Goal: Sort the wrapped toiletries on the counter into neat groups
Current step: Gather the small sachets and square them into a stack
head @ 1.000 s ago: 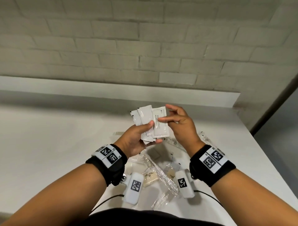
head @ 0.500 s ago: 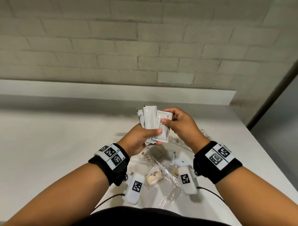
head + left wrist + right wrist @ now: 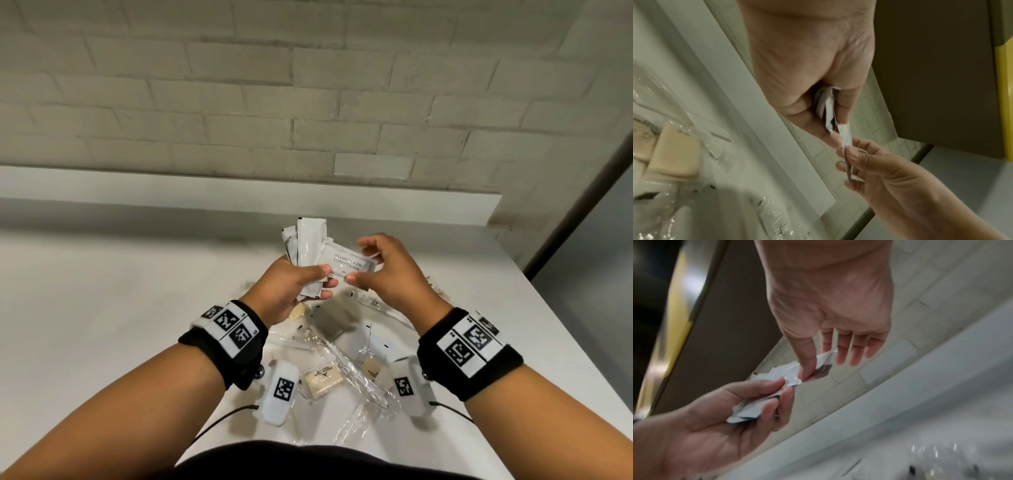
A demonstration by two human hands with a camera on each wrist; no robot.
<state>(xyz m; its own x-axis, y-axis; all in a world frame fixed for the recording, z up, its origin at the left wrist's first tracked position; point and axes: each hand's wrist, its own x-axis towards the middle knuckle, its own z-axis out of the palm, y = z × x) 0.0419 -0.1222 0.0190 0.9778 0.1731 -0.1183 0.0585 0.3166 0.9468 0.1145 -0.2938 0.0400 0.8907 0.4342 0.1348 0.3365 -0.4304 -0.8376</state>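
My left hand (image 3: 323, 279) holds a fan of several white sachets (image 3: 308, 243) upright above the counter, thumb across their front. My right hand (image 3: 358, 270) pinches one sachet printed "shampoo with conditioner" (image 3: 346, 262) between thumb and fingers. That sachet lies sideways against the front of the fan. The left wrist view shows the stack (image 3: 826, 104) edge-on in the left hand (image 3: 835, 129), with the right hand (image 3: 846, 155) pinching the front sachet (image 3: 845, 134). In the right wrist view the right thumb (image 3: 807, 368) presses on the sachet and the left hand (image 3: 781, 389) grips the stack (image 3: 750, 408).
On the white counter (image 3: 137, 325) below my hands lie wrapped soap bars (image 3: 323, 380), a grey sachet (image 3: 330, 322) and long clear-wrapped items (image 3: 346, 363). A small comb (image 3: 250, 284) lies to the left. A raised ledge (image 3: 239, 202) runs along the brick wall; the counter's edge (image 3: 561, 329) is at right.
My right hand has turned the printed sachet from upright to sideways at the front of the fan. The left hand keeps its hold on the stack.
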